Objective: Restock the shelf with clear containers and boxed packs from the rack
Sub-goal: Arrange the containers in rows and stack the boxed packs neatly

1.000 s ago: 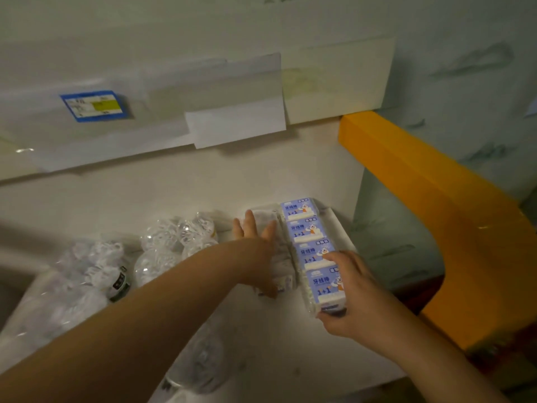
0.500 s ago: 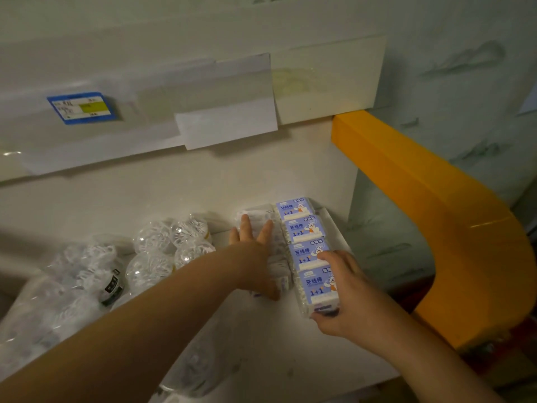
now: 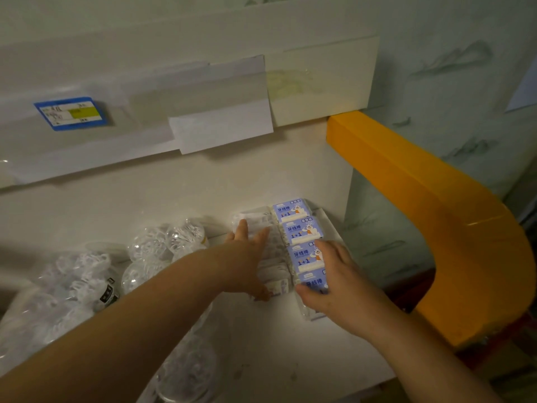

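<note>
We see left hand (image 3: 252, 258) flat on pale packs (image 3: 270, 248), fingers (image 3: 242, 229) straight, slightly spread. Right hand (image 3: 334, 282) curls fingers over near end of blue boxed packs (image 3: 300, 228), row lying on white shelf (image 3: 276, 353) beside orange post (image 3: 436, 205). Clear containers (image 3: 162, 245) sit left of packs.

A white shelf (image 3: 276, 359) carries a row of blue-labelled boxed packs (image 3: 299, 228) at its right end, a paler row of packs (image 3: 273, 251) touching them, and clear containers (image 3: 162, 245) clustered further left.
</note>
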A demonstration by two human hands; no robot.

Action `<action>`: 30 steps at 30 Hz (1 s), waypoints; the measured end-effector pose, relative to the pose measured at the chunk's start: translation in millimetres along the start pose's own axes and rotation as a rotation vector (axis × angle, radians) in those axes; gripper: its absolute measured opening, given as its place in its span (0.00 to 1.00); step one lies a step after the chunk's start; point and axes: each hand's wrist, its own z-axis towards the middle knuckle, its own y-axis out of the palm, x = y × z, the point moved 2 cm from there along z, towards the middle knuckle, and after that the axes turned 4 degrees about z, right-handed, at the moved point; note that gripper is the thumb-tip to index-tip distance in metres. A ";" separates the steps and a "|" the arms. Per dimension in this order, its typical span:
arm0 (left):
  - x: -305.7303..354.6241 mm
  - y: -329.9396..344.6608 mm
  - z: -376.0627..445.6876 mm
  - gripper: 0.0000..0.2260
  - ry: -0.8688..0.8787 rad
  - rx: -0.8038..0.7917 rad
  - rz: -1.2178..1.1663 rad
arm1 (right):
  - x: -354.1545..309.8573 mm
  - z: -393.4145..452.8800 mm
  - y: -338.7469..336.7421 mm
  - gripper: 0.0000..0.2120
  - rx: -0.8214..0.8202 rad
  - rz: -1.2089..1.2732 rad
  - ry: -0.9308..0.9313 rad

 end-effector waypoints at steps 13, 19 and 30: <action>-7.8 -7.7 11.2 0.65 -0.014 -0.054 0.079 | -18.3 44.8 -5.3 0.19 0.054 -0.170 0.189; -7.6 -9.9 11.3 0.65 -0.005 -0.083 0.121 | -21.1 47.6 0.5 0.10 0.043 -0.256 0.178; -1.5 -8.0 12.9 0.65 -0.016 -0.080 0.157 | -21.2 90.7 0.0 0.30 -0.043 -0.148 0.275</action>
